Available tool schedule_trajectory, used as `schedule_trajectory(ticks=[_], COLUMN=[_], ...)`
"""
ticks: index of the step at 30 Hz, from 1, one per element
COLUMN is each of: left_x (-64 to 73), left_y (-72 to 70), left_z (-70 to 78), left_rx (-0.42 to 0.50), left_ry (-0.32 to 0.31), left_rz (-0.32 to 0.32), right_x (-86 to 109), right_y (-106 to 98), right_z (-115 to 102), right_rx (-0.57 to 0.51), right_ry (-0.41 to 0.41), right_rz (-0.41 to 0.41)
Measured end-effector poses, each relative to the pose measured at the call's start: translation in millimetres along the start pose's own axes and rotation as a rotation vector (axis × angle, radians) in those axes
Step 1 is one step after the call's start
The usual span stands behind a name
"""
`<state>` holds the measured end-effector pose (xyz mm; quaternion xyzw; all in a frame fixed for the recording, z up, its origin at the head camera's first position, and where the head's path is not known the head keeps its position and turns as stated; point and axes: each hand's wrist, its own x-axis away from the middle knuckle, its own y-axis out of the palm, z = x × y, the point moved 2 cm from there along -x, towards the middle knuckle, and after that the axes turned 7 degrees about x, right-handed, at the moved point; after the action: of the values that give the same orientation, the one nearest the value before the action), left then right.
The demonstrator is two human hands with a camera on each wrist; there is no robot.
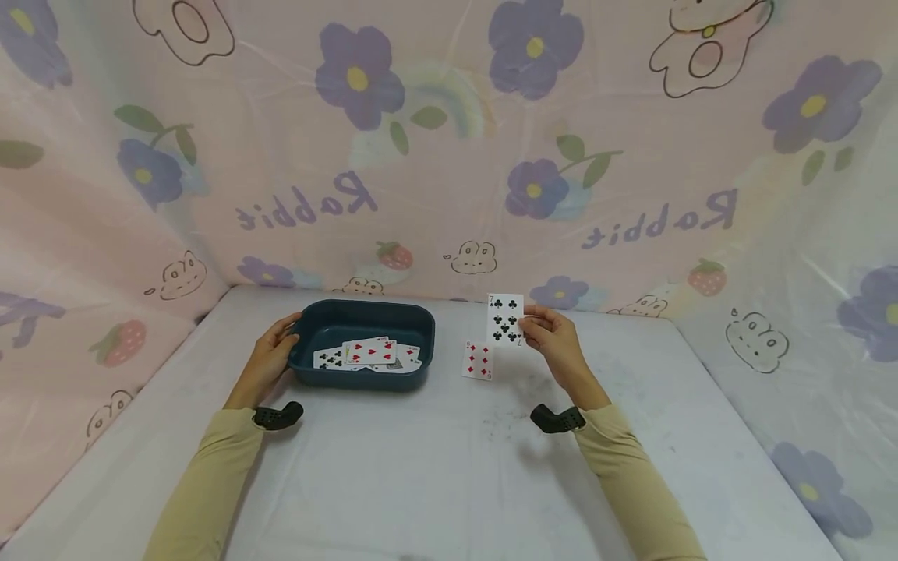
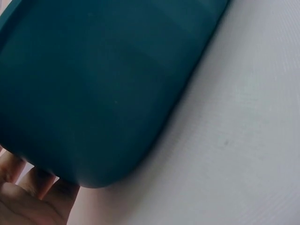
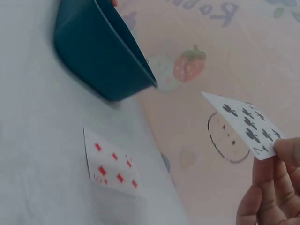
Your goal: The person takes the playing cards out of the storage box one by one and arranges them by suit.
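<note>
My right hand pinches a seven of clubs playing card by its right edge, holding it up above the table. Just below and left of it, a six of diamonds card lies face up on the cloth. At the left, my left hand grips the end wall of a dark teal plastic bin, thumb near the rim. Several face-up cards lie overlapping inside the bin, a hearts card on top. In the right wrist view, thumb and fingers pinch a corner of the clubs card.
A white cloth covers the table. Behind it and along both sides hangs a pink curtain printed with flowers, rabbits and strawberries. Each wrist wears a black camera mount.
</note>
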<state>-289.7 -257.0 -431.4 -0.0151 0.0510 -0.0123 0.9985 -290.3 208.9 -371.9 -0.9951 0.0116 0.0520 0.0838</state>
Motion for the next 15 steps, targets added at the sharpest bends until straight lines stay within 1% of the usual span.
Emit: schedule_trajectory(ticks=[5, 8, 12, 15], left_x=[-0.2, -0.1, -0.5, -0.9], left_y=[-1.5, -1.9, -2.2, -2.4], left_z=[-1.6, -1.5, -1.5, -2.0], left_rx=[0.015, 0.021, 0.031, 0.034], left_ry=[0.0, 0.002, 0.003, 0.005], left_rz=[-0.004, -0.008, -0.01, -0.01], right_x=[3.0, 3.8, 4.0, 3.4], right_y=[-14.7, -21.6, -27.7, -30.4], right_z=[9.6, 16.7, 24.5, 29.1], right_rx=[-0.01, -0.041, -0.07, -0.061], right_ry=[0.011, 0.034, 0.062, 0.074], right_rz=[0.026, 0.039, 0.038, 0.038])
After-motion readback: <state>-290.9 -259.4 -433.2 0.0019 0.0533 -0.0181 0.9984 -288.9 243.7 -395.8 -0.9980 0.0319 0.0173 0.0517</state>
